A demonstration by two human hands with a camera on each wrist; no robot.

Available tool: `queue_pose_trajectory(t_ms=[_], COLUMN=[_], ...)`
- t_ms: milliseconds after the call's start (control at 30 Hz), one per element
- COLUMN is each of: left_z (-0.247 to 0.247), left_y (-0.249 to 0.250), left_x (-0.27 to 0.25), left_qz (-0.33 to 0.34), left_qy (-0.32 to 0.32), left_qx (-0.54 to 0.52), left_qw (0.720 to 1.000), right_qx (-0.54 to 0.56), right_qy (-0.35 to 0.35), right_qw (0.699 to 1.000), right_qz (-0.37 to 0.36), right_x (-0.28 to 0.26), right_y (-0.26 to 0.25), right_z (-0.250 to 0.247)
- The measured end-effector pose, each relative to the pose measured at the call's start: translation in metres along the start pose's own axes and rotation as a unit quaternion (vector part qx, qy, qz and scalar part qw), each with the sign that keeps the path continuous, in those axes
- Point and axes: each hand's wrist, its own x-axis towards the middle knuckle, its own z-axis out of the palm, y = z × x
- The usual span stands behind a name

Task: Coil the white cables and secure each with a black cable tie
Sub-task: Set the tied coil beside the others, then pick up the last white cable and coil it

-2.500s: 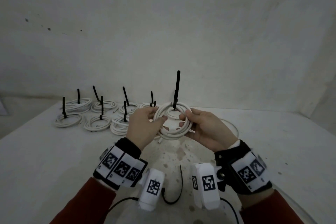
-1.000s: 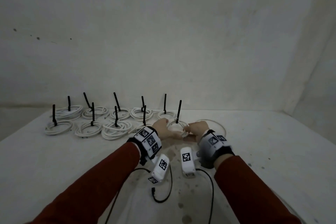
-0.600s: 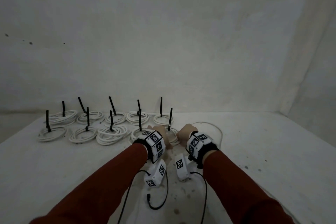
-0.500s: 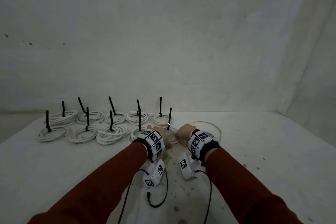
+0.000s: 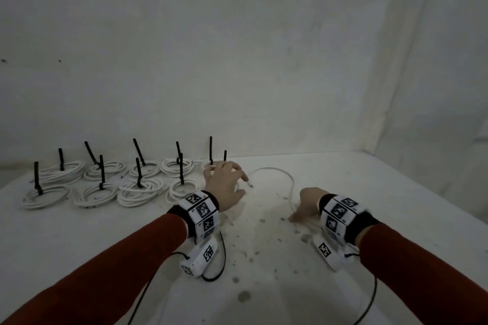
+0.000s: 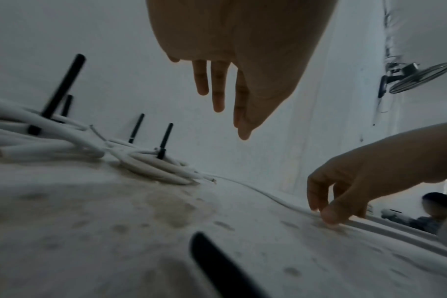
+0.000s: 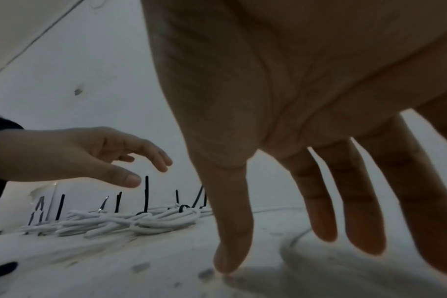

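Observation:
A loose white cable [image 5: 289, 179] arcs across the white table right of centre. My right hand [image 5: 301, 208] is lowered onto it, thumb tip on the table and straight fingers over the cable [image 7: 301, 254], gripping nothing. My left hand [image 5: 224, 182] hovers open and empty above a tied coil [image 6: 153, 167], whose black tie [image 6: 163, 141] stands upright. The head view hides most of that coil behind the left hand. A loose black cable tie [image 5: 224, 253] lies on the table under my left wrist.
Several tied white coils [image 5: 140, 192] with upright black ties sit in two rows at the back left. The stained table [image 5: 369, 192] ends at a white wall behind and drops off on the right. A fan [image 6: 419, 80] hangs on the far wall.
Both hands lowered the tied coil to the right end of the rows and let go. The left hand has lifted off it; the right hand has moved right onto the loose cable.

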Motion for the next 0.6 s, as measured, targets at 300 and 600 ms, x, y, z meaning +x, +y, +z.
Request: queue_pose_trajectory(t_ms=[300, 600], left_z=[-0.011, -0.089], left_y=[0.055, 0.056], left_x=[0.017, 0.036], left_qz=[0.074, 0.156], left_qy=[-0.004, 0.086], left_qx=[0.015, -0.123], left_qw=[0.997, 0.976], right_qx=[0.195, 0.34], right_qy=[0.024, 0.227], right_qw=[0.978, 0.883], right_qz=[-0.07, -0.23], right_x=[-0.035, -0.09], right_y=[0.004, -0.023], right_z=[-0.021, -0.102])
